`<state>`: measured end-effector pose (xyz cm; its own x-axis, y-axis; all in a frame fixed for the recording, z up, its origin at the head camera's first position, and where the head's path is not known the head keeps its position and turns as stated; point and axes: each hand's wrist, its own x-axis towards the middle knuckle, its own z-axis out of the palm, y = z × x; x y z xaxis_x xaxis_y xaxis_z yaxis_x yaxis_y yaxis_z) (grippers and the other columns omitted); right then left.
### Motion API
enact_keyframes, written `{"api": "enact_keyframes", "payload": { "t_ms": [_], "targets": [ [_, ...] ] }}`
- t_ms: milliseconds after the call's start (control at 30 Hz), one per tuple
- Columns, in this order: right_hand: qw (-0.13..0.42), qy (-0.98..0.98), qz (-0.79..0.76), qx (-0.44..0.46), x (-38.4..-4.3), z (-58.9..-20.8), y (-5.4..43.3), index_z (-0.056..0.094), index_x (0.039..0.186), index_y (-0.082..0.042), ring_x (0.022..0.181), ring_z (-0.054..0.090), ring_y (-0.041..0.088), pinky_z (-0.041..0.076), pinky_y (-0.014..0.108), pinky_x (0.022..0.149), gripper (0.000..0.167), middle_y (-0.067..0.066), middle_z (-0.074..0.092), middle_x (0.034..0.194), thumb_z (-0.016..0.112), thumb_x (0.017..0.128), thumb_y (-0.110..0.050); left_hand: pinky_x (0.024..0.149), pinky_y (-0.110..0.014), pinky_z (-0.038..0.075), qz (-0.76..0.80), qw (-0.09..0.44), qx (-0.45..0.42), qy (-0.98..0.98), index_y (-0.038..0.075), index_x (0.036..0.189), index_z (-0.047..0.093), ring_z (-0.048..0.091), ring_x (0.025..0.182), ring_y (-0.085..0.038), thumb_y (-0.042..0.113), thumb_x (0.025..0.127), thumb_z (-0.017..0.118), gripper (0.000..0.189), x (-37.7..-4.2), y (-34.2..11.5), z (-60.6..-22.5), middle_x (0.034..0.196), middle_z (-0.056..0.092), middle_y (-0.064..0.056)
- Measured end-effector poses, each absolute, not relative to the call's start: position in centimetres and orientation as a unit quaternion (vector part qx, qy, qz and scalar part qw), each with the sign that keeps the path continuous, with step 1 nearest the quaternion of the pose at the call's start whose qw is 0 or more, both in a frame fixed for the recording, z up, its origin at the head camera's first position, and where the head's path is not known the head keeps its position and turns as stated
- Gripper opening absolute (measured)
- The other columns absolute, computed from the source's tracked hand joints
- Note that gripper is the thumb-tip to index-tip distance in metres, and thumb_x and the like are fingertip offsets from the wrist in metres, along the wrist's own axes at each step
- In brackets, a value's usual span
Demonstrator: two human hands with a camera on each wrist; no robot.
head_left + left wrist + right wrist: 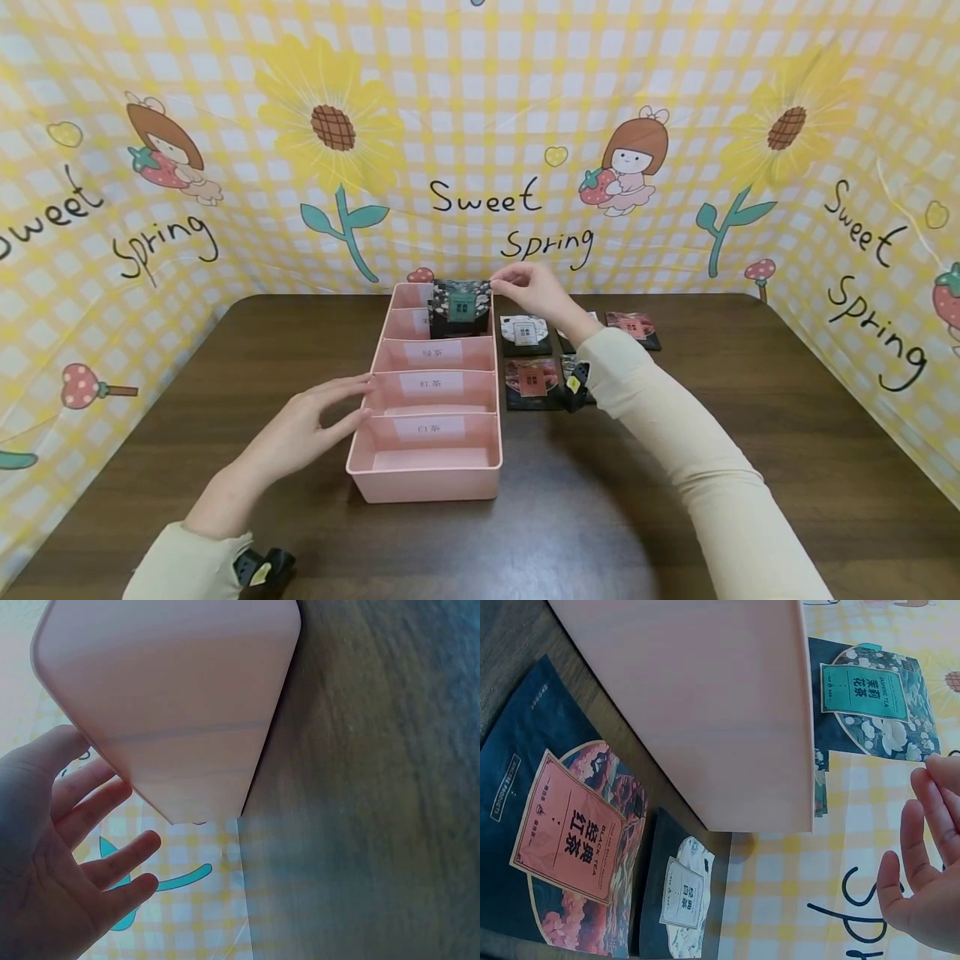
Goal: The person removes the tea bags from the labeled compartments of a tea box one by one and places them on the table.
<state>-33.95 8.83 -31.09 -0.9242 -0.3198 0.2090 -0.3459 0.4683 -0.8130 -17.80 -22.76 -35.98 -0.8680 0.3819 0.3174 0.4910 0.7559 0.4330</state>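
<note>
A dark jasmine tea packet [461, 308] with a green label stands above the far compartments of a pink divided box [423, 486]. My right hand [536, 292] pinches its upper corner between thumb and finger; the same packet [870, 694] shows above the rim in the right wrist view. Part of another packet [821, 796] peeks over the rim farther along. On the box's left rim rest the thumb and fingertips of my left hand [303, 425], the other fingers spread loosely. Paper labels [431, 383] mark the dividers.
Right of the box lie several tea packets: a red-labelled black tea packet [532, 382], a white-labelled packet [525, 333] and a red one [633, 327] farther right. My right forearm partly covers others. A checked cloth [480, 100] hangs behind the brown table [262, 333].
</note>
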Motion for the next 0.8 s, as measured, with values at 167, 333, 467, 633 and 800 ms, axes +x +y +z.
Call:
{"api": "enact_keyframes", "payload": {
  "t_ms": [167,333,467,633,800],
  "targets": [
    [0.023,-0.848,0.490,0.200,-33.7,-31.0,9.3,0.069,0.102,-0.004,0.084,0.062,0.016,0.050,0.025,0.073,0.021,0.014,0.069,0.105,0.062,0.090,-0.021,0.099,-0.049,0.041,-0.260,0.103,-0.233,-0.931,0.010,0.124,0.060,0.053,0.122,-0.032,0.025,0.090,0.063,0.038,-17.8,-22.8,-35.9,0.131,0.058,-0.011],
    [0.031,-0.850,0.488,0.195,-33.3,-31.0,9.8,0.069,0.102,-0.006,0.083,0.060,0.015,0.049,0.023,0.073,0.022,0.012,0.069,0.102,0.063,0.090,-0.023,0.099,-0.050,0.041,-0.261,0.101,-0.231,-0.932,0.010,0.124,0.060,0.052,0.123,-0.033,0.026,0.090,0.062,0.038,-17.7,-22.7,-35.9,0.132,0.057,-0.011],
    [0.035,-0.848,0.497,0.181,-32.8,-30.8,10.1,0.069,0.103,-0.006,0.086,0.060,0.022,0.047,0.023,0.073,0.023,0.011,0.068,0.098,0.063,0.090,-0.024,0.099,-0.050,0.041,-0.260,0.102,-0.232,-0.932,0.010,0.124,0.060,0.053,0.123,-0.032,0.026,0.090,0.062,0.038,-17.8,-22.7,-35.9,0.132,0.057,-0.011],
    [0.038,-0.847,0.503,0.168,-32.2,-30.4,10.4,0.069,0.104,-0.007,0.083,0.059,0.015,0.047,0.023,0.073,0.024,0.012,0.068,0.100,0.063,0.090,-0.025,0.099,-0.050,0.041,-0.261,0.105,-0.232,-0.931,0.010,0.124,0.060,0.053,0.122,-0.032,0.025,0.090,0.062,0.037,-17.8,-22.7,-36.0,0.132,0.058,-0.011],
    [0.044,-0.843,0.505,0.178,-31.6,-29.9,10.8,0.069,0.104,-0.005,0.077,0.058,0.006,0.048,0.022,0.073,0.024,0.015,0.069,0.100,0.063,0.090,-0.023,0.099,-0.050,0.041,-0.265,0.103,-0.230,-0.931,0.010,0.124,0.060,0.053,0.122,-0.033,0.025,0.090,0.062,0.037,-17.7,-22.7,-36.0,0.132,0.057,-0.012]
  ]
}}
